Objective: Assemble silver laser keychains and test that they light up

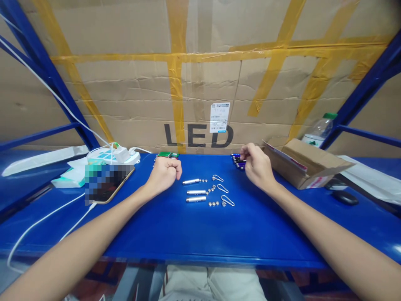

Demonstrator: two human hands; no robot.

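Observation:
My left hand [164, 173] rests on the blue table [200, 234] curled into a fist, with nothing showing in it. My right hand [256, 165] lies at the back of the table, its fingertips pinched at a pile of small purple tubes [237, 161]. Between the hands lie three silver tubes [196, 192] in a row, each with a few small button cells [214, 203] and a metal clip [227, 201] beside it. A pile of green tubes [168, 155] sits just behind the left hand.
A phone [105, 184] on a white cable lies at the left, with a white power strip [114, 155] and tissue packet behind it. An open cardboard box [305, 163], a plastic bottle [318, 130] and a black mouse [344, 197] stand at the right. A cardboard wall marked LED closes the back.

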